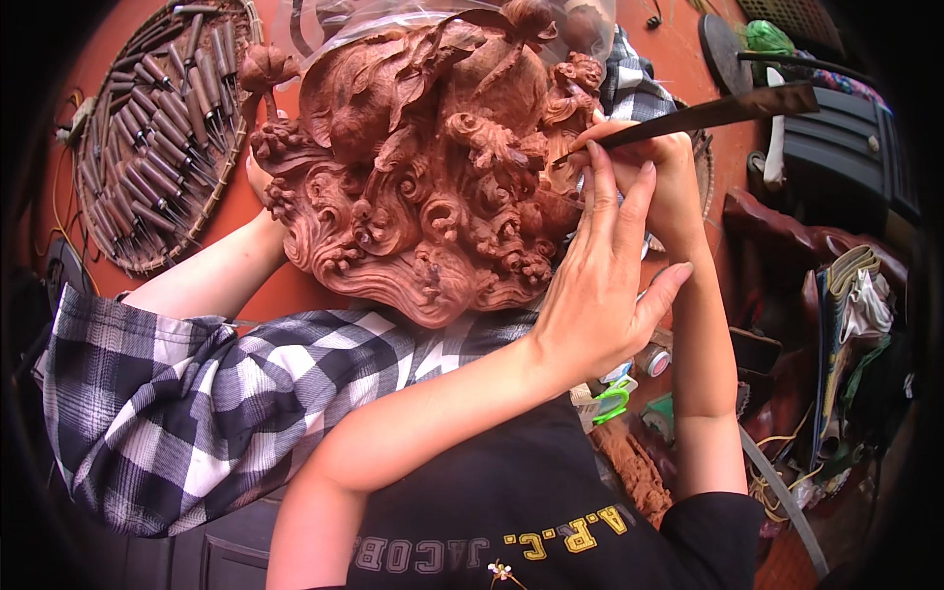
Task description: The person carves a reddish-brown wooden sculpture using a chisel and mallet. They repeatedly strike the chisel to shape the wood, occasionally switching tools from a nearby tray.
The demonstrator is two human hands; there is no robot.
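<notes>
here, chisel (703, 115) tip leftward, handle upper-right

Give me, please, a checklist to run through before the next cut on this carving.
1. Right hand gripping the chisel: ok.
2. Left hand steadying the blade near its tip: ok.
3. Chisel tip set against the right side of the wood carving: ok.
4. Carving braced on its left by an arm in a plaid sleeve: ok.
5. Blade sharpness: cannot tell.
6. Spare tools lying at upper left: ok.
</notes>
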